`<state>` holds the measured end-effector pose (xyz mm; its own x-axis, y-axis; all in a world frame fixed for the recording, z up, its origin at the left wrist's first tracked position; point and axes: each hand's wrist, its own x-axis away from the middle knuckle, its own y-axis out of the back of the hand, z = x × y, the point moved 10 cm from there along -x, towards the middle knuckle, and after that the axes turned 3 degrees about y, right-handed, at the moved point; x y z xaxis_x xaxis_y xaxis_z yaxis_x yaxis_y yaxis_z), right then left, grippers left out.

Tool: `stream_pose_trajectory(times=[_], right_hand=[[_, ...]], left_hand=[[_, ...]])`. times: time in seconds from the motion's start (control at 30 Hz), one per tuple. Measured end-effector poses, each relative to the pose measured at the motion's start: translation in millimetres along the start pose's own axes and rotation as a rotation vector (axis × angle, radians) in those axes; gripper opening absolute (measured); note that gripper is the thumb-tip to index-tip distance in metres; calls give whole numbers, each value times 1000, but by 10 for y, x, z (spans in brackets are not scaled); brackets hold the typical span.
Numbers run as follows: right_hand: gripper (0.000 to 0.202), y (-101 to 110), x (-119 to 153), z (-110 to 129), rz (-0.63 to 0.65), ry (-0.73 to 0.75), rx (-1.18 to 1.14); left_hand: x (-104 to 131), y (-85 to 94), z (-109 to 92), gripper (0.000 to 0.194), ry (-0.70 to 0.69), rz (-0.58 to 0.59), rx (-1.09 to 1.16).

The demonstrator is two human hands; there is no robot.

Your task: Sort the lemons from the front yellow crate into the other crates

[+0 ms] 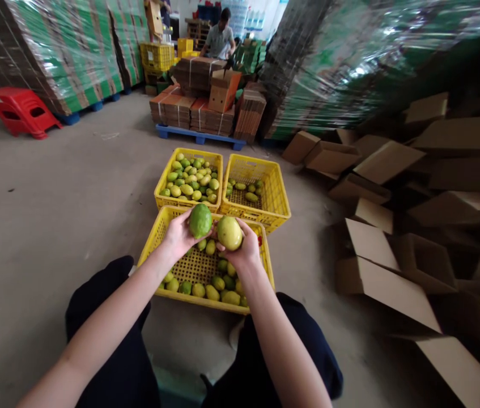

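My left hand (179, 233) is closed round a green lemon (200, 220). Close beside it, my right hand (246, 249) grips a yellow lemon (229, 233). Both fruits are held up over the near yellow crate (150, 241), whose perforated floor shows between loose green and yellow lemons (212, 292). Touching its far side stand two more crates. The far left crate (158, 196) is well filled with mixed lemons (188, 182), while the far right crate (280, 192) has only some lemons (251, 196) toward its left side. Part of the near crate is hidden by my hands.
Open cardboard boxes (396, 277) lie heaped on the right. Ahead, flattened cartons (175, 107) are stacked on a blue pallet (200, 137), with a person (220, 39) behind them. A red stool (21, 110) stands at left. Wrapped pallet stacks (78, 51) flank the floor.
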<state>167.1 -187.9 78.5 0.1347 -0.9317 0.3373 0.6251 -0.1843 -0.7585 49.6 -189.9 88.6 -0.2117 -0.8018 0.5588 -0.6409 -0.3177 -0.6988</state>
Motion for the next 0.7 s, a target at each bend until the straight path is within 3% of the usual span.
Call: stream_pose_trajectory(times=[0.17,0.43,0.57,0.7], right_hand=[[21,55,55,63,-85,21,-55],[21,132,83,20,-117,-1,-96],[19,143,68,-30,-93,-28,-34],[15,187,90,-66,-169,-51,8]], left_hand=[[27,-80,236,32,172,74,3],[17,-206,303,40,185,217,-58],[13,-165,214,38,115,161,-60],[22,-115,147,39,62,95,-66]])
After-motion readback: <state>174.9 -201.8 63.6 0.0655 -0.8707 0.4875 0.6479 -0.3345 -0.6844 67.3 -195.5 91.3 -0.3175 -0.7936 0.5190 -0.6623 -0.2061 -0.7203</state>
